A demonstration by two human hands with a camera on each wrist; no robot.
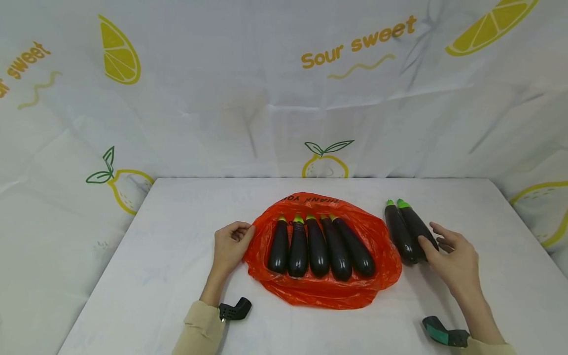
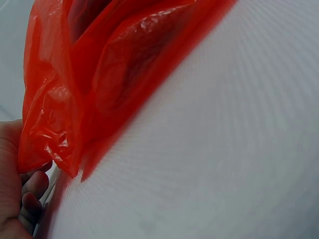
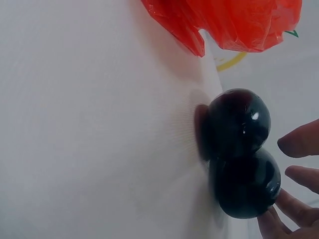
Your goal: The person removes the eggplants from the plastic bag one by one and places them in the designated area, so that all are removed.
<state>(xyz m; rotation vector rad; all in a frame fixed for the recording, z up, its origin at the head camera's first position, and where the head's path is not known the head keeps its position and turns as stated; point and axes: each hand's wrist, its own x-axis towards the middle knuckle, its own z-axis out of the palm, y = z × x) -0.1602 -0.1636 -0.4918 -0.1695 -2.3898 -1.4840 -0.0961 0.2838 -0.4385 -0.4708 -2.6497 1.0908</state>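
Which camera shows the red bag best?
The head view: it shows nearly all the red bag, with five eggplants on it. The left wrist view catches only folds at the left hand; the right wrist view, only part at frame top.

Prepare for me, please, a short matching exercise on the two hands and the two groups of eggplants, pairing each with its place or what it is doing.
1. left hand
2. right hand
3. five eggplants
4. two eggplants

A. lying side by side in the opened red bag
B. fingers at the eggplants outside the bag
C. on the white tabletop, just outside the bag
D. pinching the bag's edge

Pairs: 1-D, 2-B, 3-A, 4-C
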